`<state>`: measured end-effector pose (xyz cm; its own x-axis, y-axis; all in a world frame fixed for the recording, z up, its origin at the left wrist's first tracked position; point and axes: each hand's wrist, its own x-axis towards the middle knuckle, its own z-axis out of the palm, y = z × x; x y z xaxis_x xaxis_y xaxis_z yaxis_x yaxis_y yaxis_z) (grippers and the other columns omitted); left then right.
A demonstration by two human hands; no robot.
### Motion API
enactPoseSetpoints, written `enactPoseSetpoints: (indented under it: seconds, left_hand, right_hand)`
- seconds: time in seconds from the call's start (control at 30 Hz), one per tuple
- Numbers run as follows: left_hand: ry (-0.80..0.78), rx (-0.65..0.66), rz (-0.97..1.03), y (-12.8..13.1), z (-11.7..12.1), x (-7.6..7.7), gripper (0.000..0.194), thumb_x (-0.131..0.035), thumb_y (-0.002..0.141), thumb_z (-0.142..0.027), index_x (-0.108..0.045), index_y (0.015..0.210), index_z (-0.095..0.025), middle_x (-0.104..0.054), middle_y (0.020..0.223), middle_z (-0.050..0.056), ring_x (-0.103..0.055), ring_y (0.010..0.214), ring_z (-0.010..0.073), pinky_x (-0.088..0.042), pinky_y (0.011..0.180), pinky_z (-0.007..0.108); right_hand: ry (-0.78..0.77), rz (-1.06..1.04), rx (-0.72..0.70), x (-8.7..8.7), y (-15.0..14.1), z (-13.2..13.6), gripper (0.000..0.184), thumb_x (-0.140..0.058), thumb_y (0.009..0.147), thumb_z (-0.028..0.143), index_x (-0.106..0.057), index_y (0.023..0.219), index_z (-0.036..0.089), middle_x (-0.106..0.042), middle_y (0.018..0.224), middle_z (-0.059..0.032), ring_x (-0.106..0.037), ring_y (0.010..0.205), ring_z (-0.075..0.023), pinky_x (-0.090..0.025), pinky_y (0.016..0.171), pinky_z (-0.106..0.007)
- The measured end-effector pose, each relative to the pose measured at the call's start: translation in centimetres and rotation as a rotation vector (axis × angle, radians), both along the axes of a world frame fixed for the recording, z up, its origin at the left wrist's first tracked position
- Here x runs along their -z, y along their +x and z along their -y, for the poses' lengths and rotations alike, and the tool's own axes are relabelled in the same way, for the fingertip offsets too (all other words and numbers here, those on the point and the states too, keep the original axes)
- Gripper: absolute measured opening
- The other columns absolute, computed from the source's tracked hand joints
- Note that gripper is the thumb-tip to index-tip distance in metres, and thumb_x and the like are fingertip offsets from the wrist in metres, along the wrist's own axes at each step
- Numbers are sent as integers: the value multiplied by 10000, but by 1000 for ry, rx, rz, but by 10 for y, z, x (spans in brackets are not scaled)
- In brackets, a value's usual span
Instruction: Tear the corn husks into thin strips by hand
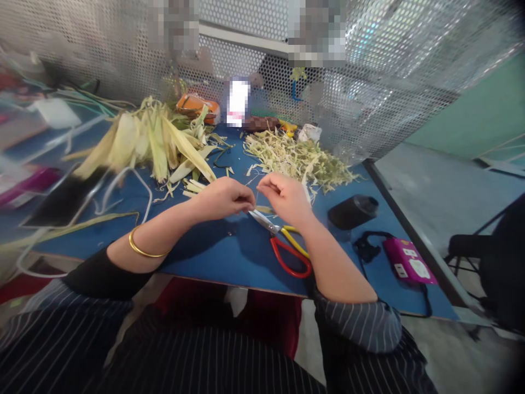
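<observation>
My left hand (232, 196) is pinched closed above the blue table, fingertips pointing right. Facing it, my right hand (286, 198) is also pinched, thumb against fingers. A faint thin line shows between the two hands; whether it is a thread I cannot make out. Just below the hands lies a pair of scissors (290, 249) with one red and one yellow handle, partly covered by my right forearm. Pale shredded corn husk (299, 158) is heaped beyond my right hand. Whole corn husks (147, 142) form a bunch beyond my left hand.
On the right stand a black spool (353, 212) and a purple box (409, 261) with a black cord. A lit phone (238, 101) leans near the perforated metal screen (254, 60) at the back. White tubing (150, 189) and a dark flat object (68, 197) lie left.
</observation>
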<state>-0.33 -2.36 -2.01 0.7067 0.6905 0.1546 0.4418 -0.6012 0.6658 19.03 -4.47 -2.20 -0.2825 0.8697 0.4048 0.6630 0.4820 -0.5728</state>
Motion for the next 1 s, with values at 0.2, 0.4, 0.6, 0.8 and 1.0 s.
enactPoseSetpoints:
  seconds: [0.2, 0.4, 0.6, 0.8, 1.0]
  left_hand:
    - [-68, -169, 329, -1, -8, 2, 135, -551, 790, -227, -655, 825, -150, -664, 696, 24, -588, 589, 111, -467, 593, 223]
    - [20, -438, 409, -3, -12, 3, 150, -564, 785, -240, -673, 818, -142, -685, 693, 28, -580, 528, 97, -460, 546, 214]
    - [166, -450, 294, -3, -10, 8, 194, -549, 792, -245, -713, 831, -149, -693, 683, 28, -608, 604, 126, -450, 587, 231]
    - [234, -468, 254, -2, -10, 11, 209, -536, 808, -248, -719, 844, -154, -718, 757, 45, -619, 634, 134, -450, 613, 240]
    - [398, -443, 121, 0, -8, 10, 225, -518, 823, -236, -727, 855, -161, -734, 846, 67, -657, 762, 185, -445, 670, 271]
  right_hand:
    - [-373, -410, 28, 15, 3, -15, 164, -551, 818, 313, -547, 709, 191, -437, 434, 70, -400, 394, -91, -349, 461, -234]
    - [78, -37, -48, 22, -21, 7, 153, -500, 872, 253, -574, 750, 196, -582, 752, -22, -519, 651, -129, -412, 625, -277]
    - [252, -125, -330, 18, -29, 19, 129, -428, 921, 181, -539, 866, 216, -589, 1082, -76, -579, 894, -145, -467, 811, -315]
    - [292, 24, -347, 20, -32, 18, 133, -401, 914, 164, -486, 822, 209, -547, 835, -60, -503, 799, -165, -455, 748, -331]
    - [276, -10, -380, 16, -32, 23, 139, -397, 902, 148, -486, 813, 210, -538, 826, -59, -494, 798, -167, -442, 751, -335]
